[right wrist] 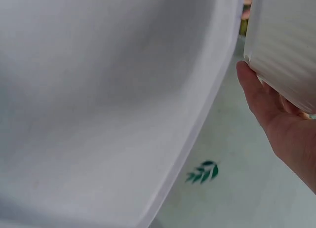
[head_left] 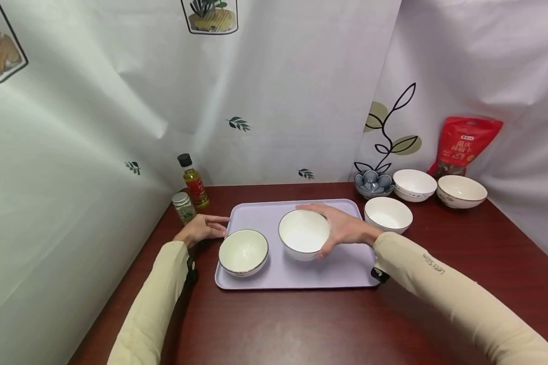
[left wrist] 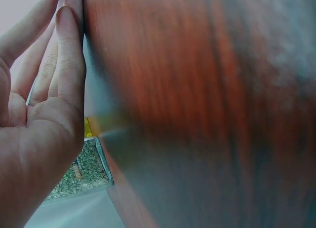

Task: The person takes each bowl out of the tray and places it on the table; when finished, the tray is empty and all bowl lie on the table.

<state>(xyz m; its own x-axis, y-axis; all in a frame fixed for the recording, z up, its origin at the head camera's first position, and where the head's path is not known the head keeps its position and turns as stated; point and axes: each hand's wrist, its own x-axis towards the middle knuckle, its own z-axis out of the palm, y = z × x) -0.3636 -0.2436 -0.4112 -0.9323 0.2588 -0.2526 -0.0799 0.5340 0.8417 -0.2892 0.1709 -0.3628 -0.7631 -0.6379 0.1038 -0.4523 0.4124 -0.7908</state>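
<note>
A round, white, dark-rimmed bowl is gripped by the right hand over a rectangular lilac tray; contact beneath cannot be judged clearly. The left hand is held, fingers straight, at the tray's left edge.

Kitchen-like setting; bowls, tray, herb jar, bottle.

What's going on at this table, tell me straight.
A person's right hand grips a white bowl over the middle of a lilac tray; whether the bowl touches it is unclear. The left hand is at the tray's left edge, close to a second bowl in the tray's front left area. Three other bowls stand off to the right.
</note>
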